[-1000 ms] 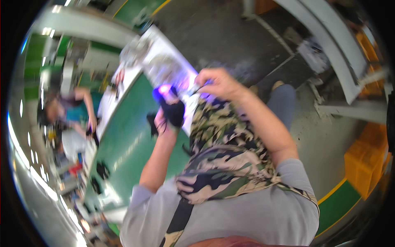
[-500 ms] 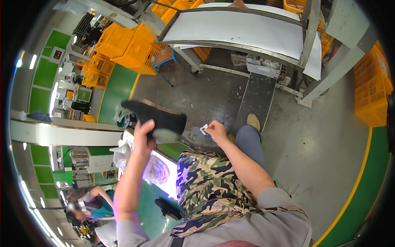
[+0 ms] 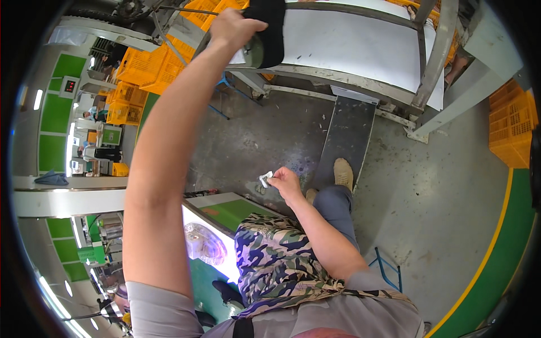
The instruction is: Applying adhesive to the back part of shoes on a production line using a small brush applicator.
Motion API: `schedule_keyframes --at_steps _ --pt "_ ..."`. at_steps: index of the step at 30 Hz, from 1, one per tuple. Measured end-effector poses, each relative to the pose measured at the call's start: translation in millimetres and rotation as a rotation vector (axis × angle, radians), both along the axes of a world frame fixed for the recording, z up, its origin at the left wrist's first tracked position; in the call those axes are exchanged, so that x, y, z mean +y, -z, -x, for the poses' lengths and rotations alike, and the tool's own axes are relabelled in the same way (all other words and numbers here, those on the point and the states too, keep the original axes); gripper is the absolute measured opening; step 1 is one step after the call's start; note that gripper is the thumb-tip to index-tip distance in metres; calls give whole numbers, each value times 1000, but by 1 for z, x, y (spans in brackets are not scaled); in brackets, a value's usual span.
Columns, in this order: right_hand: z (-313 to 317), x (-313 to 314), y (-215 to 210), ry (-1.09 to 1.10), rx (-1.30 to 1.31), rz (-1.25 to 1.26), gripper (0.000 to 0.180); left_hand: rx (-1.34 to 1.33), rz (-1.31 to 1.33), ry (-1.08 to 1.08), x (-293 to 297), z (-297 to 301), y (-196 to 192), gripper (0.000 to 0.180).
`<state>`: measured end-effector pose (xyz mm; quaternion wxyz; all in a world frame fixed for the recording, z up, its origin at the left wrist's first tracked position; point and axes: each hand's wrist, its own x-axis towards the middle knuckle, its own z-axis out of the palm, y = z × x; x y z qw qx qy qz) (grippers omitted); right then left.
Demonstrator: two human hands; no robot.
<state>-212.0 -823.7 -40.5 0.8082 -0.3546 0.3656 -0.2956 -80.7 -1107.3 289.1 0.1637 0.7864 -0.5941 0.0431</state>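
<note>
My left hand [image 3: 232, 29] is stretched far forward with its fingers closed on a black shoe [image 3: 273, 34]. The shoe is held over the left end of a metal-framed bench covered with white sheeting [image 3: 352, 42]; whether it touches the sheeting I cannot tell. A greyish-green patch shows on its lower part, and its top runs up to the picture's upper edge. Low in front of my body, my right hand [image 3: 286, 183] pinches a small crumpled white scrap [image 3: 265, 179], perhaps cloth or paper.
Yellow crates [image 3: 137, 66] are stacked at the far left, with more crates [image 3: 511, 127] at the right. A lit, bright panel [image 3: 217, 242] lies left of my camouflage apron [image 3: 276, 256]. Blue stool legs [image 3: 386, 270] show at my right. A dark strip [image 3: 349, 132] runs along the floor.
My left hand has carried the black shoe forward, up to the white-covered bench. My right hand, still pinching the white scrap, has shifted slightly left.
</note>
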Motion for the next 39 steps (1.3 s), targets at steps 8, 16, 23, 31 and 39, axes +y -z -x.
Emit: schedule_keyframes --at_steps 8,16,23,31,39 --pt "2 1 0 -33 7 -29 19 50 110 198 85 50 49 57" --pt "1 -11 24 -98 -7 -42 18 301 -272 -323 490 -33 63 39" --pt "5 0 40 -188 194 -87 16 369 -642 -1239 899 -50 147 55" --pt "0 28 -16 -234 355 125 15 987 -481 -1622 910 14 281 64" --pt "-54 69 -71 -346 355 260 14 1651 372 -1501 992 5 305 45"
